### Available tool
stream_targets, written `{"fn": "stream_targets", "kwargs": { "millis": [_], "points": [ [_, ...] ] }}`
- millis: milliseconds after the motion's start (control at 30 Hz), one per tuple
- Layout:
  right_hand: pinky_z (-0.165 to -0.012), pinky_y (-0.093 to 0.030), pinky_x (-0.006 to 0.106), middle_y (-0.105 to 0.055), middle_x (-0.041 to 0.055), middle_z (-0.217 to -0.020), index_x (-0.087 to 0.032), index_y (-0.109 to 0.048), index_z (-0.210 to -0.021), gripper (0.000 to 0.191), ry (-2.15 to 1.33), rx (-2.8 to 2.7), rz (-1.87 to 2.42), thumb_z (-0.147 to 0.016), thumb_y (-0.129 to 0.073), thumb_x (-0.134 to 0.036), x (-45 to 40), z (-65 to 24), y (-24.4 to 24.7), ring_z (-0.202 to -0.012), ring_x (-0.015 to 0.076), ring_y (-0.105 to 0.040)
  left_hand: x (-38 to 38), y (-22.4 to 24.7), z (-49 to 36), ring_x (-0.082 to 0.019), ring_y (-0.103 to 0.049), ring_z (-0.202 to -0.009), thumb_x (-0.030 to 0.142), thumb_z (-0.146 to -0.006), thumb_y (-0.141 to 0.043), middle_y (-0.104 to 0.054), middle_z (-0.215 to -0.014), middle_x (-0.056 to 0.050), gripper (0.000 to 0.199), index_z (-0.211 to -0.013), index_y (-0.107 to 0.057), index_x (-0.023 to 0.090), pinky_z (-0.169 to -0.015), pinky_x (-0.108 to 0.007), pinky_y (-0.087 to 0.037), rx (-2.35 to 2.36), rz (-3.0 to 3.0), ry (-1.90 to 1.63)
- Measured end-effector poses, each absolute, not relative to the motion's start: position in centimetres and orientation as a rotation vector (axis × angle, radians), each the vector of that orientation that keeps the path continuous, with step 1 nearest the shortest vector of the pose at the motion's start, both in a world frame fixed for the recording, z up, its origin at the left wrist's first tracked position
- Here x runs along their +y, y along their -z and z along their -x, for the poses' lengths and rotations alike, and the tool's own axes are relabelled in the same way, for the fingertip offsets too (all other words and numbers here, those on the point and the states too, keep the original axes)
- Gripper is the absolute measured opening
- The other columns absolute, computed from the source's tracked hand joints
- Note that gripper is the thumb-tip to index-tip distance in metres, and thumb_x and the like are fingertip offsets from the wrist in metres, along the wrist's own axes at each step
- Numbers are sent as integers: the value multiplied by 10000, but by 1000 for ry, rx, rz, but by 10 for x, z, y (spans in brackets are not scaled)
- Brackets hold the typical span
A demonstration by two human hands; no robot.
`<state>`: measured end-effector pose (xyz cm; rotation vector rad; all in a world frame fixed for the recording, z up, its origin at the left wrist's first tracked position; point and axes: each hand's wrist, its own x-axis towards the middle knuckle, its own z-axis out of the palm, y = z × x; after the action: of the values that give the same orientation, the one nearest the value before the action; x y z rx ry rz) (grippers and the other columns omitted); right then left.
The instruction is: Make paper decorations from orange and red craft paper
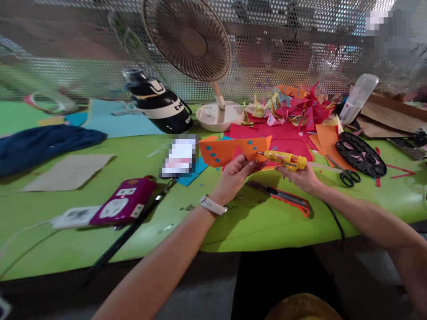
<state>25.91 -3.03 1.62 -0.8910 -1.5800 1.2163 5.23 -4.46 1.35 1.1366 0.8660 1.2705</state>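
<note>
My left hand (235, 175), with a white band on its wrist, is closed on a folded piece of orange paper (218, 153) that carries small blue pieces. In my right hand (302, 177) is a yellow glue gun (287, 160), its dark nozzle pointing left at the orange paper. The tip sits at or very near the paper; whether it touches I cannot tell. Below both hands a box cutter (283, 198) with an orange edge lies on the green table (187, 235). Red paper sheets (287, 133) lie behind the glue gun.
A fan (220, 115) and a black-and-white bottle (163, 104) stand at the back. Paper scraps (296, 104) are heaped behind the red sheets. Scissors (348, 177) and a black palette (362, 153) lie right. A phone (180, 155) and a purple power adapter (123, 202) lie left.
</note>
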Motion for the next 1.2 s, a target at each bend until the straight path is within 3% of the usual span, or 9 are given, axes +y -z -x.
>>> {"fn": "stream_targets", "kwargs": {
  "millis": [167, 400, 633, 800, 1067, 1200],
  "points": [
    [-864, -588, 412, -751, 60, -1072, -222, -735, -1043, 391, -1209, -1568, 890, -738, -749, -465, -30, -257, -16, -908, 211, -694, -45, -14, -52, -258, -692, -1076, 418, -774, -782, -747, -1092, -74, 379, -1069, -691, 199, -1037, -447, -516, 860, -1148, -1277],
    [-675, -587, 336, -741, 55, -1001, -223, -721, -1088, 394, -1196, -1605, 902, -772, -725, -458, -31, -260, -14, -761, 177, -652, -46, -15, -52, -259, -696, -1070, 417, -771, -784, -745, -1117, -84, 399, -1082, -690, 185, -1034, -446, -516, 858, -1153, -1277],
    [-607, -565, 325, -735, 60, -967, -221, -713, -1106, 406, -1205, -1606, 957, -784, -712, -469, -32, -260, -13, -659, 157, -587, -46, -17, -53, -269, -699, -1065, 422, -743, -807, -756, -1090, -75, 402, -1055, -708, 188, -1031, -450, -522, 856, -1142, -1286],
    [-630, -571, 331, -731, 72, -996, -208, -709, -1126, 422, -1193, -1626, 923, -789, -701, -462, -33, -260, -16, -742, 180, -631, -46, -17, -53, -269, -697, -1072, 409, -759, -799, -755, -1095, -74, 374, -1051, -711, 193, -1032, -453, -522, 844, -1155, -1284],
    [-623, -560, 329, -732, 85, -1009, -211, -705, -1126, 436, -1186, -1642, 938, -789, -685, -486, -33, -259, -16, -719, 178, -630, -46, -15, -53, -267, -704, -1056, 430, -765, -787, -751, -1101, -87, 403, -1069, -695, 182, -1013, -449, -534, 862, -1200, -1295],
    [-678, -560, 343, -723, 67, -983, -232, -690, -1099, 377, -1034, -1755, 996, -850, -616, -506, -31, -260, -11, -796, 208, -657, -45, -13, -53, -255, -720, -1011, 477, -783, -760, -762, -1043, -77, 408, -1048, -681, 176, -996, -433, -545, 924, -1296, -1347]
  ]
}}
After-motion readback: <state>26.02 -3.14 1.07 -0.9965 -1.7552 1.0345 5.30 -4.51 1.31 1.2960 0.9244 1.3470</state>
